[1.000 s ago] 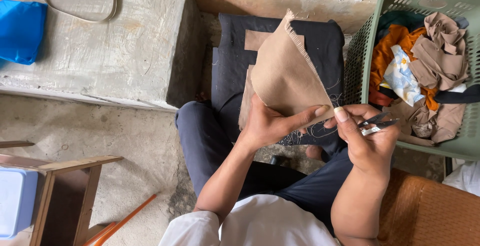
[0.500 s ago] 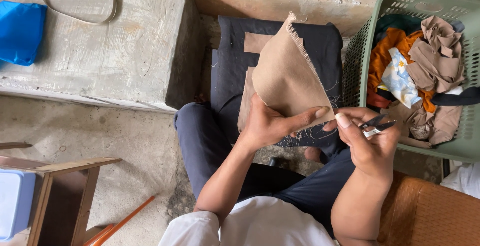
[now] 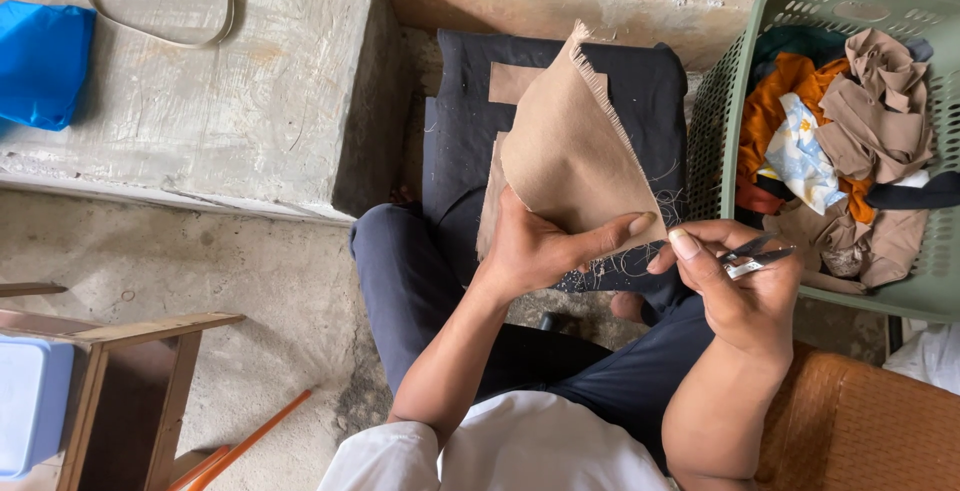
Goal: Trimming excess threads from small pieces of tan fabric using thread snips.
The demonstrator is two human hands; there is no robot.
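My left hand (image 3: 545, 251) grips a tan piece of cloth (image 3: 575, 156) with frayed edges, folded up into a point above my lap. My right hand (image 3: 740, 286) holds small metal thread snips (image 3: 755, 256), with the thumb touching the cloth's lower corner next to my left thumb. Loose threads hang from the cloth's edge. Under it, black fabric (image 3: 470, 121) lies over my knees and a low block, with another tan piece (image 3: 515, 81) on it.
A green plastic basket (image 3: 725, 101) of mixed fabric scraps stands at the right. A concrete step (image 3: 200, 91) with a blue bag (image 3: 40, 61) is at the left. A wooden stool (image 3: 130, 371) and orange sticks (image 3: 250, 441) sit lower left.
My right thumb has shifted slightly along the cloth's lower corner; the cloth and left hand stay almost still.
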